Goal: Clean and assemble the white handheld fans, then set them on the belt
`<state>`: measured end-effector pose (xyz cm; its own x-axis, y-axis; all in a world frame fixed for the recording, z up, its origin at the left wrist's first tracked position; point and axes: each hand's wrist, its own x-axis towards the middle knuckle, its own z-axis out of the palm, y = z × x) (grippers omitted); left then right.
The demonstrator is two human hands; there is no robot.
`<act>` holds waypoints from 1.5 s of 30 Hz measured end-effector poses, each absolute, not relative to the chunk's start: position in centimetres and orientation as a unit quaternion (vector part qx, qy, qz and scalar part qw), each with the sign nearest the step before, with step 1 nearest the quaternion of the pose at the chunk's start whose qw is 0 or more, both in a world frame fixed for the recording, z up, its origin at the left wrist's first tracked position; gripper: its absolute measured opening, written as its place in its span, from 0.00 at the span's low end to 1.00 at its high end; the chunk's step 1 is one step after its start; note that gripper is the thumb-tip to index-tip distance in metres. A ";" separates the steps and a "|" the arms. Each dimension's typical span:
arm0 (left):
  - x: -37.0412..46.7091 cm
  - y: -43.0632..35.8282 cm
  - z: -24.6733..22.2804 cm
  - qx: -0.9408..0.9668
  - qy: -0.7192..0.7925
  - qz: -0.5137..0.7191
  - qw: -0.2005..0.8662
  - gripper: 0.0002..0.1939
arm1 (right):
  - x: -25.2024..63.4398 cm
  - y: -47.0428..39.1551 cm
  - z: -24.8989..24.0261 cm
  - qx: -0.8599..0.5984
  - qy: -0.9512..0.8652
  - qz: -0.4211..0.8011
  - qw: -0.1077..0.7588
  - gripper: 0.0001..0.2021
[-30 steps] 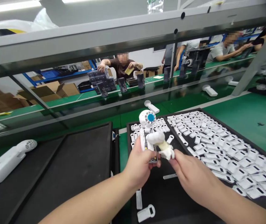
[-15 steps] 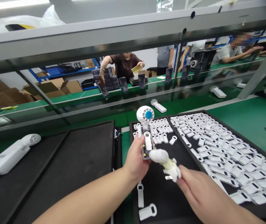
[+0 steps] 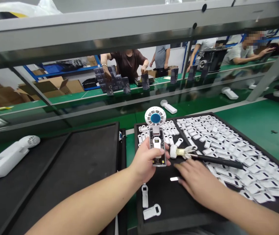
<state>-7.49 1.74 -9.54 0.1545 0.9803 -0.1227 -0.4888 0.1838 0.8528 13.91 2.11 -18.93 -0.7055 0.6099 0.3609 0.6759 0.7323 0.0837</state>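
Note:
My left hand (image 3: 145,160) grips a small handheld fan (image 3: 155,118) upright, its round white head with a blue centre at the top and a clear body below. The thumb presses on a white faceplate (image 3: 156,143) on the fan's body. My right hand (image 3: 195,179) rests low over the black tray (image 3: 161,202) with its fingers apart, near a small white strip (image 3: 174,179). Just beyond those fingers lies a black-handled tool (image 3: 218,160) whose tip is wrapped in white and yellowish material (image 3: 180,152).
Many white faceplates (image 3: 257,168) cover the tray's right side. Another black tray (image 3: 80,176) lies at left, with white fans (image 3: 9,158) on it. More fans (image 3: 169,106) lie on the green belt. Across it, a person (image 3: 129,65) handles dark boxes (image 3: 145,81).
My right hand has let go of the wrapped tool, which now lies on the tray, and has lowered. The fan in my left hand now faces me more squarely.

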 end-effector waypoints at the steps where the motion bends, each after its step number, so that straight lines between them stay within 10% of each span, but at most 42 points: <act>1: -7.5 1.7 -9.6 0.337 0.368 0.542 0.676 0.15 | 13.4 1.3 -19.6 -0.341 -0.924 -0.089 0.149 0.13; 8: -7.2 1.9 -10.4 0.373 0.424 0.502 0.655 0.16 | 14.2 0.0 -17.2 -0.351 -0.900 0.102 0.239 0.11; 14: -6.8 1.2 -11.0 0.438 0.485 0.355 0.669 0.25 | 13.7 2.7 -8.6 -0.296 -0.833 -0.040 0.466 0.10; 20: -6.5 -0.2 -10.4 0.498 0.449 0.308 0.674 0.20 | 12.2 7.6 -8.4 -0.471 -0.824 0.030 0.314 0.10; 31: -6.4 0.6 -9.7 0.483 0.521 0.330 0.621 0.11 | 14.8 1.6 -5.5 -0.331 -0.923 -0.161 0.115 0.15; 45: -6.5 -0.6 -10.5 0.602 0.535 0.306 0.508 0.06 | 13.8 1.1 -4.8 -0.300 -0.939 -0.163 0.031 0.09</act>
